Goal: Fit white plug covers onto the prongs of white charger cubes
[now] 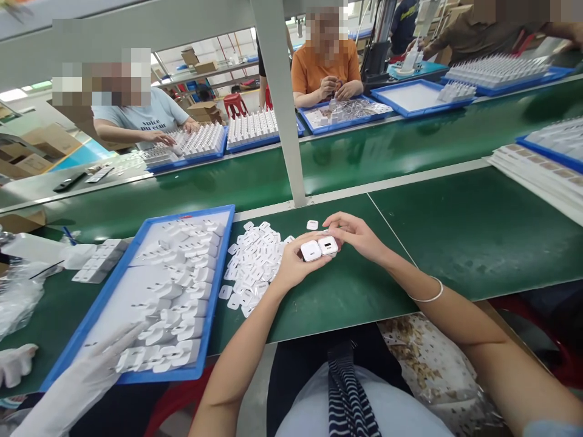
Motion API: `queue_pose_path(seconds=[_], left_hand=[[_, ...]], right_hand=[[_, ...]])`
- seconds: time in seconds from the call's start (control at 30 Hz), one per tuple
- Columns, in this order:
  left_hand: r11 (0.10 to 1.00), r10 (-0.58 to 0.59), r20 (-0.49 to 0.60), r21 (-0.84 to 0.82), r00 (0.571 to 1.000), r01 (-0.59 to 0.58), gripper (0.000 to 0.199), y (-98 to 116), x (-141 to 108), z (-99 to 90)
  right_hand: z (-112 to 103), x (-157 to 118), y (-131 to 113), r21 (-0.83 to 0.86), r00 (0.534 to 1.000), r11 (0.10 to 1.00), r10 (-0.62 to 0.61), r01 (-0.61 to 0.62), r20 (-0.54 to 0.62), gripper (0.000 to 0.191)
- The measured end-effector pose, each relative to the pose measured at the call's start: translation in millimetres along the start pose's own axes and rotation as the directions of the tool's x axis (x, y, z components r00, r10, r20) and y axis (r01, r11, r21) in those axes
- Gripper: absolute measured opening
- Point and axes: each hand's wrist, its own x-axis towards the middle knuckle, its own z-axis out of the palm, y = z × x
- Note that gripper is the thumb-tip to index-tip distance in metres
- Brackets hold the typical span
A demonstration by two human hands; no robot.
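Two white USB charger blocks (327,246) sit side by side above the green bench, their slotted ends facing me. My left hand (297,262) is closed around them from the left. From the right, my right hand (357,235) has its bent fingers against the top and side of the right-hand block; its fingertips are partly hidden. Just behind, a single white cover plate (312,224) lies on the bench. A heap of similar slotted plates (255,261) is spread beside my left hand.
Left of the heap, a blue-rimmed tray (217,267) holds rows of white plug chargers. A co-worker's gloved hand (102,358) reaches into it. A metal post (291,121) rises behind the bench. Across the line, people sit behind trays. White panels (537,176) are stacked at right.
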Motion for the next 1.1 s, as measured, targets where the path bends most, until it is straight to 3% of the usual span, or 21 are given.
queue_pose_path(seconds=[0.13,0.27,0.37,0.47,0.6,0.7,0.83,1.0,1.03,1.1], left_hand=[[0.967,-0.192,0.098,-0.150,0.977,0.205,0.045,5,-1,-3.5],[0.881,-0.347,0.088,-0.312,0.934,0.357,0.056,2,-1,-5.4],[0.853,-0.377,0.084,-0.356,0.922,0.382,0.056,1,0,-7.3],[0.871,-0.370,0.201,-0.265,0.907,0.414,0.055,7,1,-10.3],[0.952,-0.295,0.302,0.011,0.907,0.306,0.043,15,1,-12.9],[0.965,-0.221,0.339,0.210,0.915,0.155,0.027,16,0,-11.8],[0.950,-0.161,0.382,0.311,0.910,0.038,0.025,11,-1,-9.1],[0.950,-0.110,0.347,0.313,0.931,-0.005,0.032,7,0,-10.2],[0.951,-0.102,0.320,0.310,0.942,-0.003,0.034,6,0,-10.9],[0.961,-0.077,0.256,0.278,0.963,0.003,0.035,4,1,-12.1]], right_hand=[[-6,1,-2,-0.003,0.992,0.996,0.087,-0.087,0.095,0.024],[-9,2,1,0.091,0.981,0.986,0.125,-0.139,0.149,0.028],[-7,1,3,0.066,0.993,0.995,0.067,-0.074,0.092,0.030],[-7,0,2,-0.074,0.996,0.996,-0.034,0.041,0.087,0.029],[-13,-2,-3,-0.237,0.965,0.964,-0.061,0.124,0.257,0.023],[-15,-2,-2,-0.356,0.956,0.924,-0.030,0.138,0.293,0.019],[-15,0,1,-0.494,0.963,0.861,0.021,0.119,0.267,0.017],[-17,0,-5,-0.659,0.972,0.722,-0.078,0.208,0.222,0.017],[-17,0,-7,-0.671,0.980,0.717,-0.097,0.189,0.173,0.017],[-18,-2,-9,-0.584,0.993,0.804,-0.113,0.111,0.034,0.018]])
